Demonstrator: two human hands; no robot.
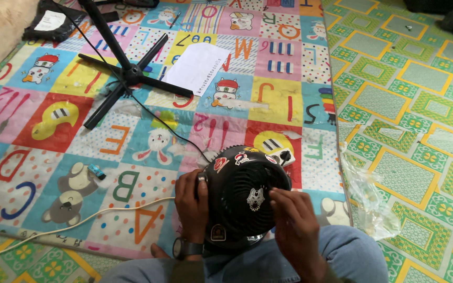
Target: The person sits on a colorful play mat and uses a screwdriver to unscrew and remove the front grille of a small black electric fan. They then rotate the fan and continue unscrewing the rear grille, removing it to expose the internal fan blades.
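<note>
A round black fan heater (pixel 245 196) with stickers on its shell rests in my lap, grille facing up. My left hand (pixel 191 205) grips its left side, a watch on that wrist. My right hand (pixel 292 217) lies on the right part of the grille, fingertips near a white animal sticker (pixel 255 199). A black cord runs from the heater across the mat toward the stand.
A black folding stand (pixel 127 71) lies on the colourful alphabet play mat (pixel 79 131) ahead, with a white paper sheet (pixel 197 67) beside it. A white cable (pixel 79 222) crosses the mat at lower left. A crumpled clear plastic bag (pixel 365 194) lies on the green patterned mat (pixel 420 105) to the right.
</note>
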